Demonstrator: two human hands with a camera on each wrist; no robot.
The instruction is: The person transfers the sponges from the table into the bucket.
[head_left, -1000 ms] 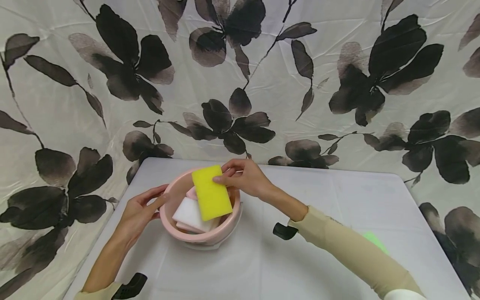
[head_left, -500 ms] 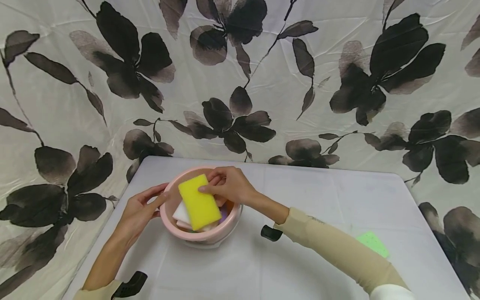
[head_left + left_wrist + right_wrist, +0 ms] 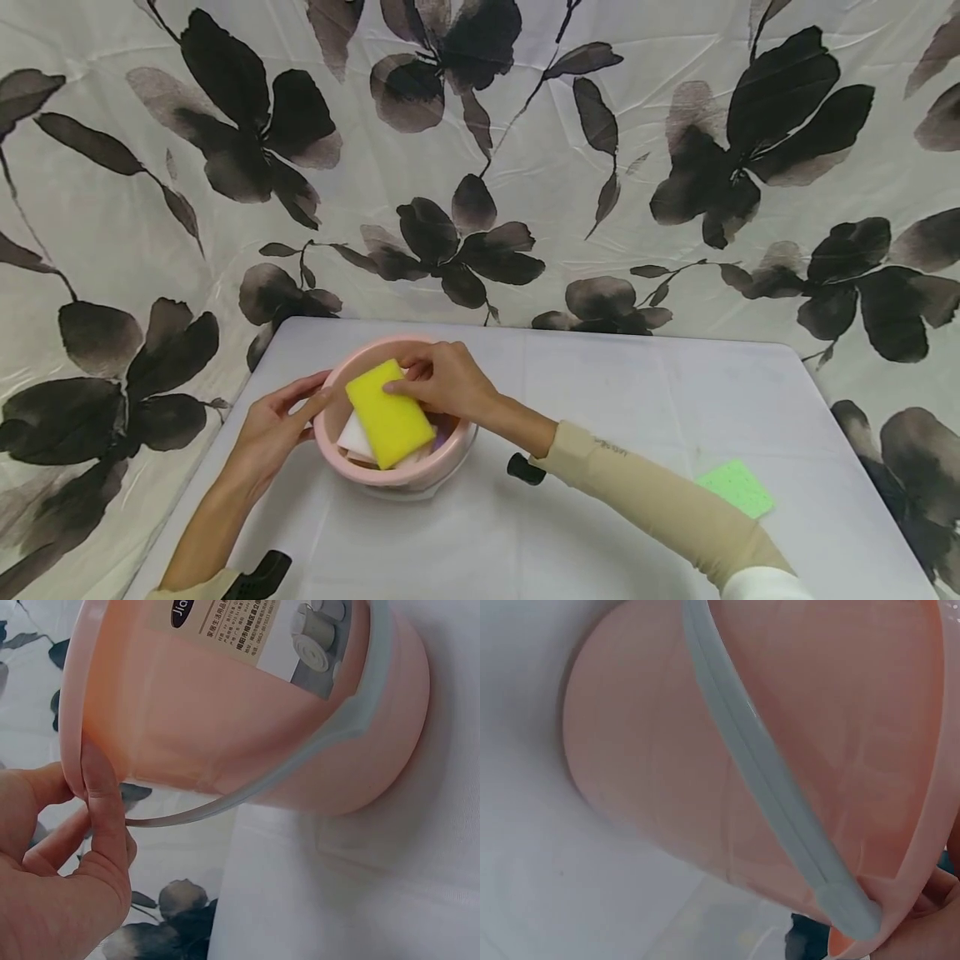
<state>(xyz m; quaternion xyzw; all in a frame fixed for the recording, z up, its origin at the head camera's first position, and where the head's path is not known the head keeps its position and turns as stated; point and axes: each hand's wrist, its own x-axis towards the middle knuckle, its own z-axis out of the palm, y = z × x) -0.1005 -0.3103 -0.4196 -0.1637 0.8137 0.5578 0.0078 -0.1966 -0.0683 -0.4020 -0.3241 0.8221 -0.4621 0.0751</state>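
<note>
**Yellow sponge held over the pink bucket, left of centre**

Your right hand pinches the yellow sponge at its upper right edge, fingers curled on top of it; that grip sits over the mouth of the pink bucket. The sponge lies tilted, its lower end pointing to the near rim, and rests on a white sponge already inside. Its edges stay within the rim on every side you can see.

Your left hand holds the bucket's left rim, the thumb pressed flat against the outer wall just under the lip, the other fingers loosely bent behind it. In the left wrist view the grey handle hangs down along the bucket's side, and a printed label shows near the top of the wall.

The bucket stands on the white worktop in the lower left of the frame, near the left edge. To the right lies broad bare worktop, with a green sponge well apart at the lower right, close to the right edge. A floral cloth hangs behind the far edge.
</note>
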